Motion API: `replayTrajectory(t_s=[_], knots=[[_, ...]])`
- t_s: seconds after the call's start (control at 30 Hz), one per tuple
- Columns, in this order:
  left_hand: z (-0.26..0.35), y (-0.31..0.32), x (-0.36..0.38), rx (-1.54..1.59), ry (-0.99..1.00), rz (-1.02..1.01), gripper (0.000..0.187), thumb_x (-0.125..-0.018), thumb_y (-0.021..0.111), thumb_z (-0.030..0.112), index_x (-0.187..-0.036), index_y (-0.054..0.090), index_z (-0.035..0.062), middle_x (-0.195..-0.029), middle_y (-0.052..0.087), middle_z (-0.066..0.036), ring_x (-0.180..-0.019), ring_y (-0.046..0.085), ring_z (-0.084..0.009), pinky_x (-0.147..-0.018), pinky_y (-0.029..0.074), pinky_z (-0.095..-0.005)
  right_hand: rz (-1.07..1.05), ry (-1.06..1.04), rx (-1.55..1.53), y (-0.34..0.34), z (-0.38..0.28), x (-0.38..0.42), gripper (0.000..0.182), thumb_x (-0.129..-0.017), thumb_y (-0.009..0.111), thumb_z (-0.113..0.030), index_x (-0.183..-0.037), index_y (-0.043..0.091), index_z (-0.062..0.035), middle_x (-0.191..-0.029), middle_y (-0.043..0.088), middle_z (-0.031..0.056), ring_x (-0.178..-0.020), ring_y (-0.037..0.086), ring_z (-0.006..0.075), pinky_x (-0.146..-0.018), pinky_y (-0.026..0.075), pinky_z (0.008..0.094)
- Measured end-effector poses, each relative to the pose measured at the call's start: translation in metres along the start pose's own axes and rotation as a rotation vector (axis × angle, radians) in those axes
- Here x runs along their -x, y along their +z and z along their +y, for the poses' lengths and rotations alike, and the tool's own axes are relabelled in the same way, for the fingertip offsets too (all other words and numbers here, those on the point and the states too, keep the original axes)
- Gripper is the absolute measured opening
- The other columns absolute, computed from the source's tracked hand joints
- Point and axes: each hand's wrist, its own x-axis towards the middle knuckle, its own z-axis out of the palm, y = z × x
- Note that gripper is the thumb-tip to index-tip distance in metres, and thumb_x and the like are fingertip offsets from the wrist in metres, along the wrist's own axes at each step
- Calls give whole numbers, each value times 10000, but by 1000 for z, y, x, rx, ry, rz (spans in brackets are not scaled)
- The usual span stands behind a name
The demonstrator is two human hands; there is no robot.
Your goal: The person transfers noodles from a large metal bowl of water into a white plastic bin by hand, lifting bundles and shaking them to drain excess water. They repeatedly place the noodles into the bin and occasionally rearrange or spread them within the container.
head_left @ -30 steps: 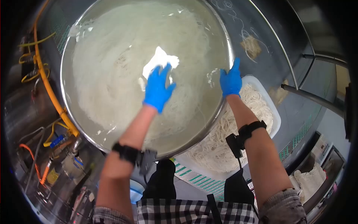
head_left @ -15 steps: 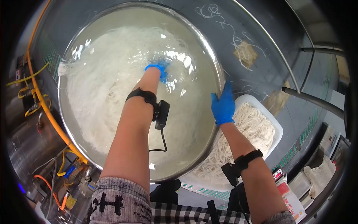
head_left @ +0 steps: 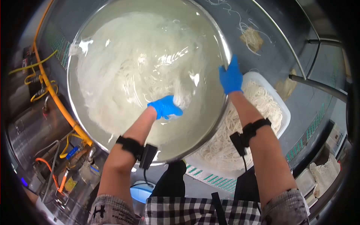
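Observation:
My left hand [head_left: 165, 107], in a blue glove, is closed around a bunch of wet white noodles [head_left: 181, 98] at the water's surface. The bunch trails back into the cloudy water of a large round metal tub [head_left: 71, 93]. Many more pale noodles lie under the water, mostly in the tub's left and middle parts. My right hand [head_left: 230, 77], also gloved in blue, rests at the tub's right rim with its fingers stretched out and the thumb apart. It holds no noodles.
A white plastic bin [head_left: 287, 112] heaped with noodles stands against the tub's right side. Stray noodles and a brownish patch [head_left: 251, 39] lie on the grey floor. An orange hose [head_left: 56, 95] and steel equipment [head_left: 33, 131] are at left. A metal rail [head_left: 279, 33] runs at upper right.
My left hand has come up out of the water and back toward my body, now with a bunch of noodles in it. My right hand stays at the rim while the view has shifted.

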Motion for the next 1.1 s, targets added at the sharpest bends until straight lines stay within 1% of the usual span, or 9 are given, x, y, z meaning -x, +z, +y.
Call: replayTrajectory(t_s=[0.17,0.23,0.3,0.63,0.73,0.83,0.9,0.97,1.1], knots=[[-8,65,82,-140,329,393,301,-615,572,76,-907,546,12,-774,579,-92,-713,547,-140,-591,449,-274,-48,-50,12,-14,-1,16,779,-698,579,-291,-1278,101,-88,-1188,351,213,-1019,429,359,-851,339,431],[-3,87,109,-176,467,572,289,-605,565,68,-888,556,13,-771,585,-104,-701,563,-163,-620,450,-294,-75,-668,449,-40,-18,68,816,-669,613,-287,-1282,115,-78,-1262,248,200,-1140,293,345,-935,224,452],[10,112,135,-130,553,649,280,-594,592,77,-864,556,13,-769,580,-122,-680,574,-198,-610,452,-319,-366,-957,-90,-55,-28,130,837,-649,621,-318,-1279,133,-62,-1292,195,182,-1198,184,311,-972,120,456],[72,218,236,-268,1004,637,322,-626,574,98,-932,508,22,-883,529,-141,-808,527,-295,-663,437,-363,-533,-774,-1105,-137,-31,254,327,-730,504,-147,-1031,500,-21,-1088,483,105,-1002,456,255,-944,255,361],[72,228,247,-94,1032,541,399,-651,564,78,-1034,469,14,-978,486,-167,-902,494,-304,-781,400,-350,-394,-403,-481,-167,9,274,316,-732,501,-173,-1014,504,-31,-1093,481,89,-988,468,226,-942,276,362],[42,231,248,239,1004,373,458,-666,535,47,-1105,408,8,-1077,436,-180,-1014,429,-305,-847,356,-343,-256,-778,145,-218,0,281,339,-780,462,-194,-1084,454,-44,-1093,476,116,-983,471,236,-917,311,375],[26,235,235,392,937,276,488,-679,502,15,-1145,361,3,-1130,406,-184,-1086,379,-304,-879,329,-339,-734,-133,-1135,-216,48,289,402,-808,440,-258,-1153,381,-62,-1139,440,103,-1057,408,240,-922,296,379],[20,238,214,154,881,715,544,-682,544,68,-1183,336,41,-1165,392,-165,-1114,355,-284,-934,243,-372,-909,286,-1746,-226,64,303,435,-821,430,-291,-1187,345,-71,-1163,422,97,-1094,376,241,-924,288,381],[20,265,136,-221,860,920,587,-670,554,122,-1209,323,86,-1195,373,-144,-1127,340,-273,-952,175,-417,-716,-42,-653,-278,48,331,433,-820,432,-251,-1203,328,-79,-1227,329,132,-1129,336,227,-918,315,378]])
